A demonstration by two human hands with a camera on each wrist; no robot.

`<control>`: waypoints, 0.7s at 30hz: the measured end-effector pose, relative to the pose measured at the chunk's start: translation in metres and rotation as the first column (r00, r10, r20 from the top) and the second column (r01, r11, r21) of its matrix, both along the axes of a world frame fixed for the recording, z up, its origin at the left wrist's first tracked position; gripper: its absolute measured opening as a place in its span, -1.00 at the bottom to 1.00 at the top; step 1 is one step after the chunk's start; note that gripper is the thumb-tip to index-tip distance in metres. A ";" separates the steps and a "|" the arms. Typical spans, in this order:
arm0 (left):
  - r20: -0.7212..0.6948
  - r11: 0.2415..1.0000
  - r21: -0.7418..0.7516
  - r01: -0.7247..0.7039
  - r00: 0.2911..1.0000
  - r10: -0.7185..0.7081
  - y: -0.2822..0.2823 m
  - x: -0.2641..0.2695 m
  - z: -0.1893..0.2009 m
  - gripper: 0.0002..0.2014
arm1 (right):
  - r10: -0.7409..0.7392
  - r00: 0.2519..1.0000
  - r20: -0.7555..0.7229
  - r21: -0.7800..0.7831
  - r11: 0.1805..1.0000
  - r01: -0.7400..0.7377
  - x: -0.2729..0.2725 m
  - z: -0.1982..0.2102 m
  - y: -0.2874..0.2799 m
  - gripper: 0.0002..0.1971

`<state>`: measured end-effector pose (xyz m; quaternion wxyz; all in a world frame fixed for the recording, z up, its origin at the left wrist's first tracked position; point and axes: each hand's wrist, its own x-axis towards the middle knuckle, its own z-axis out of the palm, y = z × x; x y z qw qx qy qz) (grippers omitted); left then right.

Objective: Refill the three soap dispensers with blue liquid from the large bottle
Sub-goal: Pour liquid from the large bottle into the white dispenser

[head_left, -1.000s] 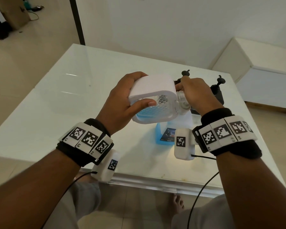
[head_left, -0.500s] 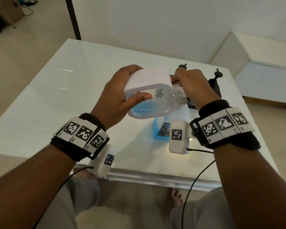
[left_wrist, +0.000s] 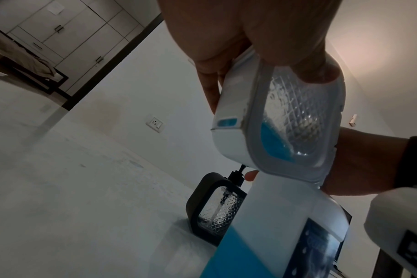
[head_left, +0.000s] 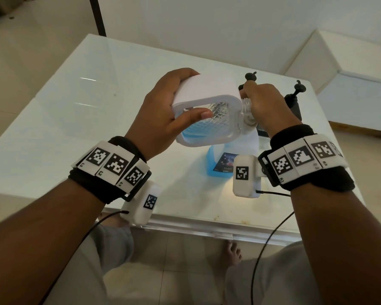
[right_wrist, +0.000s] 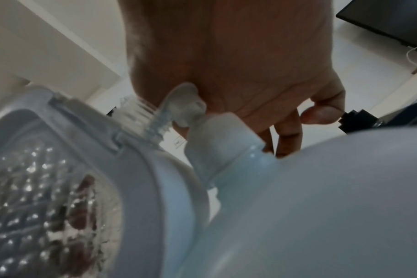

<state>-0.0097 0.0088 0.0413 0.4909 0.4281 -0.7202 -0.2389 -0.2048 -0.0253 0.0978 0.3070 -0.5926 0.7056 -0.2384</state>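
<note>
Landmark: large bottle (head_left: 231, 159) standing on the white glossy table (head_left: 75, 119), blue liquid filling its lower part, white cap (right_wrist: 217, 131) on.
White dispenser (head_left: 207, 106): held tipped on its side in the air just above the large bottle; blue liquid pooled in its lower corner, clear threaded neck (head_left: 246, 106) pointing right.
Left hand (head_left: 163, 115): wrapped around the white dispenser's body, thumb across the clear diamond-patterned window.
Right hand (head_left: 266, 106): fingers curled around the dispenser's neck; what they pinch there is hidden.
Black dispensers: one (left_wrist: 214, 210) upright on the table just behind the large bottle, another (head_left: 295, 100) behind and to its right.
Room: white wall beyond the table with a socket (left_wrist: 154, 123); pale tiled floor (head_left: 31, 51); low white cabinet (head_left: 350, 84) off to the bottle's right.
</note>
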 end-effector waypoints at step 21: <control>0.006 1.000 -0.009 0.009 1.000 -0.009 0.000 0.000 0.000 -0.41 | -0.057 0.994 0.090 0.008 0.998 0.056 -0.001 -0.003 0.001 -0.56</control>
